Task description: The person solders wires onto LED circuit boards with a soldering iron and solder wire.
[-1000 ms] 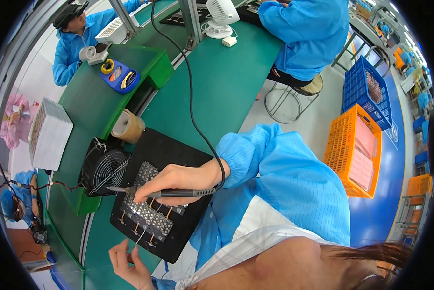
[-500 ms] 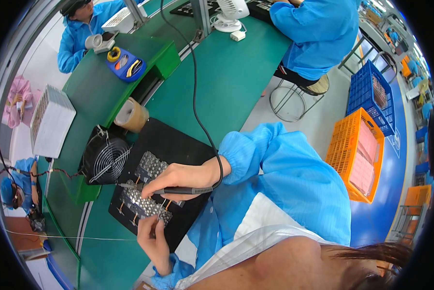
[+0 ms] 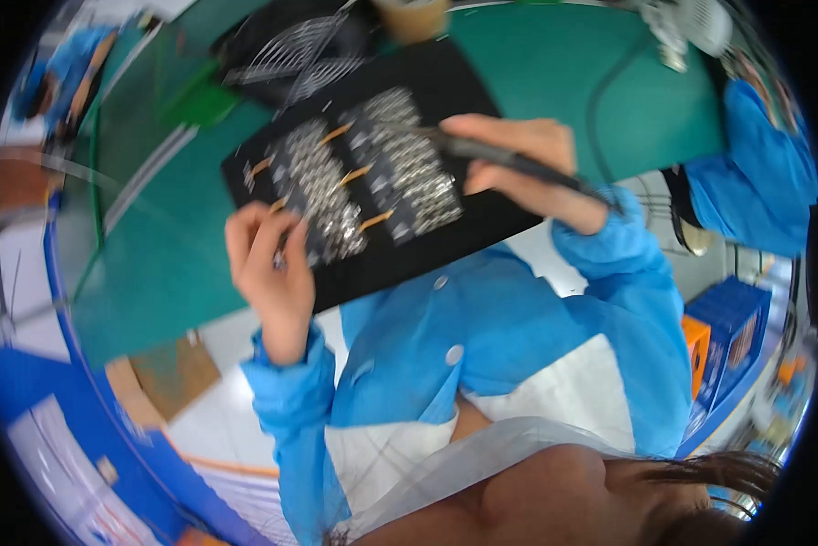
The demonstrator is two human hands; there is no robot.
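My right hand (image 3: 536, 164) is closed around the black handle of a soldering iron (image 3: 527, 168). Its tip end reaches left over the right one of two dark panels (image 3: 409, 155), which is covered in small silvery pieces. A matching panel (image 3: 322, 182) lies to its left, and short orange strips (image 3: 356, 175) stick out from the panels' left edges. Both rest on a black board (image 3: 468, 86). My left hand (image 3: 268, 268) is at the near-left corner of the left panel, fingers curled together; what they pinch is too small and blurred to name.
Beyond the board stands a black fan with a wire guard (image 3: 299, 55), beside a tan roll (image 3: 413, 18). A green table (image 3: 554, 64) spreads around. A black cable (image 3: 600, 100) runs at the right. Another person in a blue coat (image 3: 746, 196) sits at far right.
The view has swung round, so the board now appears higher and turned. My right hand and the iron have moved away from my left hand, over to the right panel.
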